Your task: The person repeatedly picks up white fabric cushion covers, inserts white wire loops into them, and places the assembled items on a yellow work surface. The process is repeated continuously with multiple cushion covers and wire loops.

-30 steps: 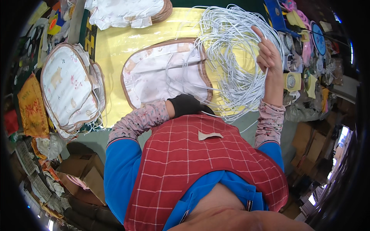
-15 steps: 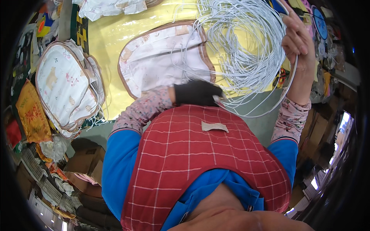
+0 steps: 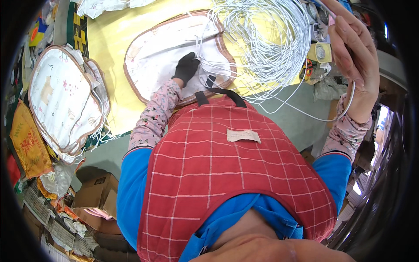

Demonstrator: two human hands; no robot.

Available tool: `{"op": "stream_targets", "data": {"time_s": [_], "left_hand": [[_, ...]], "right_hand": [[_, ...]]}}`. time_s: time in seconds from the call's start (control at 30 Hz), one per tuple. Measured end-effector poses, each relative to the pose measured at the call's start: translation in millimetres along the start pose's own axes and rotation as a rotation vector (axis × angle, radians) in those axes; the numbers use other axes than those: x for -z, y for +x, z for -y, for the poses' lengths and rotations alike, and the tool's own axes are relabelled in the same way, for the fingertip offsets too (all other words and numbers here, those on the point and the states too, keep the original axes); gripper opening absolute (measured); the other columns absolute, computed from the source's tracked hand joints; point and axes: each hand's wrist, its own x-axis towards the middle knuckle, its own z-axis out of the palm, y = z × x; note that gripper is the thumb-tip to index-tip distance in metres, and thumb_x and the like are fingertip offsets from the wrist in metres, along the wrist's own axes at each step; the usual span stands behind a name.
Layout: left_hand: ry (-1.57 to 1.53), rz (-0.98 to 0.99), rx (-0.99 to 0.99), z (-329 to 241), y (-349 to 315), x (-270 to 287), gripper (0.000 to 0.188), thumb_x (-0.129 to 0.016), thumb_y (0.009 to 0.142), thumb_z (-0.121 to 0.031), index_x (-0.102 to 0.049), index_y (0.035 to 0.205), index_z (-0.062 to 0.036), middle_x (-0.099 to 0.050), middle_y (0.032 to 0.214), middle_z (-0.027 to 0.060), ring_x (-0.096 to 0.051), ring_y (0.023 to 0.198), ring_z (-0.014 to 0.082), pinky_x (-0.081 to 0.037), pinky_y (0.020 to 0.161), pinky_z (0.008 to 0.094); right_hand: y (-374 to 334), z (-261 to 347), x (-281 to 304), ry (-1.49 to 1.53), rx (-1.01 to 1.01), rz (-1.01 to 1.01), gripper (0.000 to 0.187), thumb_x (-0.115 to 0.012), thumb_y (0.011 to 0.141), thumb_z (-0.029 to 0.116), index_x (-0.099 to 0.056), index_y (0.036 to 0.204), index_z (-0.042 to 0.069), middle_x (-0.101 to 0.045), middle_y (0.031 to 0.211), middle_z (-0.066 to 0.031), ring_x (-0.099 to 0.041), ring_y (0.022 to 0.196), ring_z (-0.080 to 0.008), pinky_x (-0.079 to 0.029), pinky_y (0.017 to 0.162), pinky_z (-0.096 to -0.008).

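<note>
My right hand (image 3: 355,56), bare, is raised at the upper right with its fingers closed on a white cord (image 3: 321,118). The cord sags from this hand toward a big loose coil of white cords (image 3: 270,43) on the table. My left hand (image 3: 187,70), in a black glove, rests over a rounded white fabric piece (image 3: 148,56) with brown edging. Its fingers look bunched together; what they hold, if anything, is hidden. Several cord ends lie across the fabric piece, right beside the glove.
A stack of similar printed fabric pieces (image 3: 61,96) hangs at the left edge of the yellow-covered table (image 3: 104,52). More white fabric (image 3: 109,6) lies at the far edge. An open cardboard box (image 3: 94,192) stands low at left. A roll of tape (image 3: 321,52) is near my right hand.
My left hand has moved from my apron's top edge forward and left onto the fabric piece. My right hand has shifted outward to the right, still with the cord. The view has moved slightly.
</note>
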Motion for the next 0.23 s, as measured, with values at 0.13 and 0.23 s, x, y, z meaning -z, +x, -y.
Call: {"op": "stream_targets", "data": {"time_s": [0.13, 0.23], "left_hand": [[0.132, -0.001, -0.054, -9, 5, -37, 0.039, -0.05, 0.081, -0.032, -0.053, 0.101, 0.001, -0.058, 0.102, 0.0252, -0.054, 0.098, 0.0398, -0.043, 0.085, 0.0436], [0.153, 0.121, -0.083, -3, 11, -69, 0.053, -0.049, 0.083, -0.037, -0.048, 0.123, -0.0028, -0.052, 0.119, 0.0248, -0.05, 0.114, 0.031, -0.037, 0.099, 0.0347]], "right_hand": [[-1, -5, 21, -0.018, -0.07, 0.159, 0.041, -0.041, 0.094, 0.011, -0.037, 0.13, -0.01, -0.049, 0.049, -0.0014, -0.035, 0.03, -0.002, -0.025, 0.03, -0.013], [2, -6, 22, -0.025, -0.087, 0.144, 0.042, -0.041, 0.094, 0.011, -0.036, 0.13, -0.009, -0.049, 0.049, -0.0009, -0.034, 0.03, -0.0026, -0.026, 0.03, -0.0133]]}}
